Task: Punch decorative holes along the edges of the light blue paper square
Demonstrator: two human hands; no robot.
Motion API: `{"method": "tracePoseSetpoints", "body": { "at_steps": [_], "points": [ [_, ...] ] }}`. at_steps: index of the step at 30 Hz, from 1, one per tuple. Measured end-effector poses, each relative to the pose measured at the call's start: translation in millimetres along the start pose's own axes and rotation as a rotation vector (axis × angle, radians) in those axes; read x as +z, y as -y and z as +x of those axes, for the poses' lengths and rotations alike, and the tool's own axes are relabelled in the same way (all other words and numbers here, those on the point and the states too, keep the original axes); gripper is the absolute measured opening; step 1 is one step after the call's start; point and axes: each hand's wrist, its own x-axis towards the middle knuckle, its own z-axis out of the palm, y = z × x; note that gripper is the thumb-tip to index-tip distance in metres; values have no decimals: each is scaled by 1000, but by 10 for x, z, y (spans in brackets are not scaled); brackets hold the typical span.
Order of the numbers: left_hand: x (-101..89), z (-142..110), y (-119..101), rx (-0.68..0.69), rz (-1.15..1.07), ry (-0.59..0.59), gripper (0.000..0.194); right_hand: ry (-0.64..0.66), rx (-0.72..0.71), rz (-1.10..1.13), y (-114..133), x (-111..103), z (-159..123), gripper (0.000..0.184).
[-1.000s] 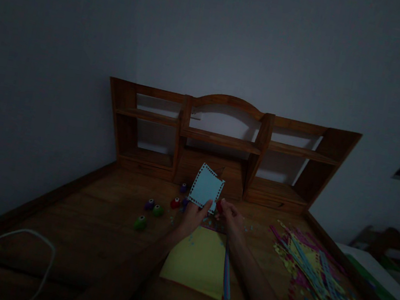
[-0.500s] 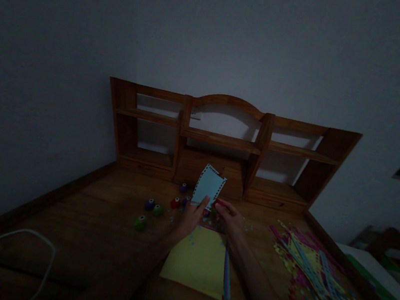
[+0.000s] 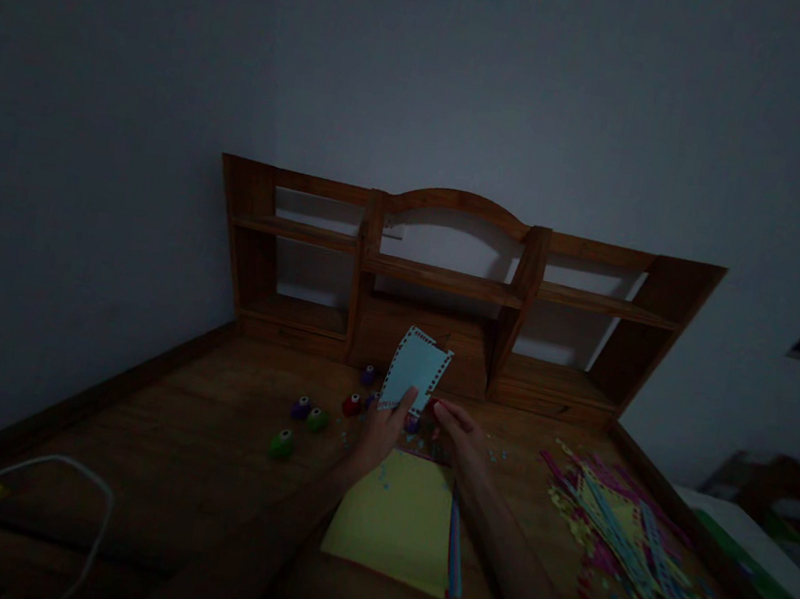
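My left hand [image 3: 386, 429] pinches a light blue sheet of paper [image 3: 413, 372] by its lower part, thumb on top. Small holes run along the paper's edges, and it is tilted up above the desk. Beside the paper's lower right edge, my right hand [image 3: 461, 435] has its fingers closed on a small red craft punch [image 3: 438, 405], mostly hidden by the fingers. Past my left hand stand a red punch [image 3: 351, 404] and a purple punch [image 3: 301, 408], with a green punch [image 3: 317, 419] near them. Below both hands lies a stack of coloured paper [image 3: 395, 522], yellow on top.
A heap of cut paper strips [image 3: 618, 526] covers the right of the wooden desk. Another green punch [image 3: 282, 443] stands at the left. A white cable [image 3: 70, 462] curls at the front left. The wooden shelf unit [image 3: 441, 276] backs the desk. Tiny paper bits [image 3: 497, 454] are scattered about.
My right hand with the red punch has shifted slightly right, apart from the paper's edge. The paper in my left hand has tipped a little to the left.
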Motion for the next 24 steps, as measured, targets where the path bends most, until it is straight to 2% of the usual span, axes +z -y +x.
{"method": "tracePoseSetpoints", "body": {
  "at_steps": [9,15,20,24],
  "points": [
    [-9,-19,-6,69,11,33,36,6,-5,85,-13,-7,10,37],
    [7,-3,14,51,-3,75,36,11,14,76,8,13,-1,37],
    [18,7,46,63,-15,31,34,5,-1,67,27,16,-9,37],
    [22,4,53,35,-10,40,33,-10,-1,79,27,16,-5,35]
  ]
}}
